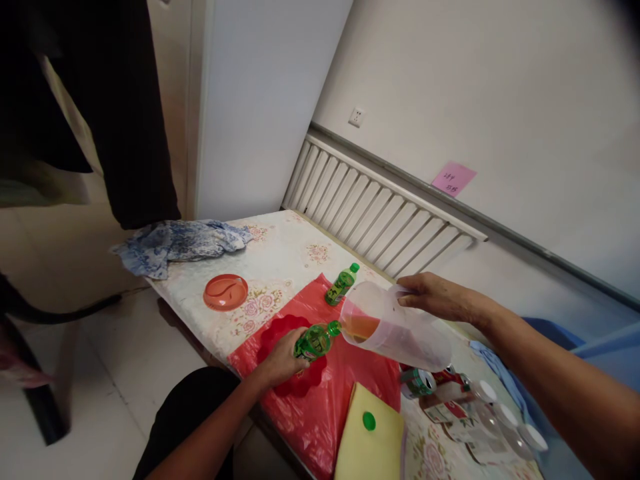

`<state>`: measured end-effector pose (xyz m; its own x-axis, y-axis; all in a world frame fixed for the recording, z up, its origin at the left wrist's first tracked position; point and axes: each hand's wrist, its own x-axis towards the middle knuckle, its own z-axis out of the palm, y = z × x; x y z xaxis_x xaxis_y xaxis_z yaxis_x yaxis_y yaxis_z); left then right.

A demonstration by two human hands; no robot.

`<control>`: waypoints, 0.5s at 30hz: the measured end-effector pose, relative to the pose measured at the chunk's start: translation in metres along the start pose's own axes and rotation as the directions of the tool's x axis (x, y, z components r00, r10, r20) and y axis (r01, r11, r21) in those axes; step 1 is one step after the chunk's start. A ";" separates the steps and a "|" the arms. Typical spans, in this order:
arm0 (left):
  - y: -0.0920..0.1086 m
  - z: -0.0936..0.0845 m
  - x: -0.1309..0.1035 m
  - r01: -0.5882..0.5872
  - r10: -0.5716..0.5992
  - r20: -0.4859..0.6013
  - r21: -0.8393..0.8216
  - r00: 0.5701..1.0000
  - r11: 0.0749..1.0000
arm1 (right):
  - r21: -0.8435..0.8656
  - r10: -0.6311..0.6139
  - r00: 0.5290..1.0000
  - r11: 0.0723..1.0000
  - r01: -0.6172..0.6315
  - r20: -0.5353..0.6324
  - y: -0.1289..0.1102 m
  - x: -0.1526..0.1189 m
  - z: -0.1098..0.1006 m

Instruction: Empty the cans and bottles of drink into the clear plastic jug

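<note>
My left hand is closed around a green plastic bottle, which has no cap on it. The bottle is above a red scalloped dish. In my right hand is the handle of a translucent plastic pitcher, tipped toward the bottle. Amber liquid lies at the pitcher's lower rim, close to the bottle's mouth. I cannot tell whether liquid is flowing. Behind them, a second green bottle with its cap on stands on a red plastic sheet. A loose green cap rests on a folded yellow cloth.
Cans and several clear jars with white lids lie at the right. An orange-red round dish and a crumpled blue-white cloth are on the flowered tablecloth. A radiator lines the wall.
</note>
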<state>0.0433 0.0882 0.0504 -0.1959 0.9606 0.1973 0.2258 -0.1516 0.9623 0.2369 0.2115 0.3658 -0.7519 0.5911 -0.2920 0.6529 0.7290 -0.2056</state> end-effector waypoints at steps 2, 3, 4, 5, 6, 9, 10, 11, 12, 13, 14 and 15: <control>0.001 0.000 0.000 0.008 -0.008 0.001 0.000 1.000 1.000 | 0.001 -0.005 1.000 1.000 0.005 0.003 -0.001 0.000 0.000; 0.001 0.000 0.000 0.012 -0.012 0.003 -0.001 1.000 1.000 | -0.001 -0.007 1.000 1.000 0.007 0.004 -0.001 0.000 0.000; 0.001 -0.001 0.000 0.015 -0.015 0.004 -0.002 1.000 1.000 | -0.007 -0.006 1.000 1.000 0.007 0.006 -0.002 0.000 0.000; 0.001 -0.001 -0.001 0.016 -0.016 0.004 -0.003 1.000 1.000 | -0.014 -0.004 1.000 1.000 0.004 0.007 -0.003 0.000 0.000; 0.001 -0.001 -0.001 0.015 -0.015 0.003 -0.004 1.000 1.000 | -0.024 0.001 1.000 1.000 0.000 0.008 -0.004 0.000 0.000; -0.001 0.000 -0.001 0.006 -0.006 -0.003 -0.009 1.000 1.000 | -0.040 0.009 1.000 0.999 -0.009 0.009 -0.007 0.000 -0.001; -0.001 0.000 -0.001 0.005 -0.005 -0.005 -0.009 1.000 1.000 | -0.036 0.010 1.000 0.999 -0.010 0.010 -0.008 0.000 -0.001; -0.002 0.000 0.000 0.006 -0.006 -0.006 -0.008 1.000 1.000 | -0.030 0.011 1.000 0.999 -0.011 0.012 -0.008 0.000 -0.001; -0.002 0.000 -0.001 0.009 -0.009 -0.007 -0.007 1.000 1.000 | -0.027 0.012 1.000 1.000 -0.012 0.012 -0.009 0.000 -0.001; -0.002 0.000 -0.001 0.012 -0.012 -0.008 -0.006 1.000 1.000 | -0.028 0.014 1.000 1.000 -0.014 0.013 -0.009 0.000 -0.002; -0.002 0.000 -0.001 0.014 -0.014 -0.010 -0.005 1.000 1.000 | -0.033 0.014 1.000 0.999 -0.014 0.013 -0.009 0.000 -0.002; -0.002 0.000 -0.001 0.014 -0.014 -0.012 -0.003 1.000 1.000 | -0.038 0.014 1.000 0.999 -0.013 0.012 -0.009 0.000 -0.002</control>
<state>0.0431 0.0878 0.0485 -0.2101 0.9598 0.1862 0.2205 -0.1390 0.9654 0.2309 0.2051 0.3693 -0.7419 0.5969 -0.3055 0.6587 0.7339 -0.1657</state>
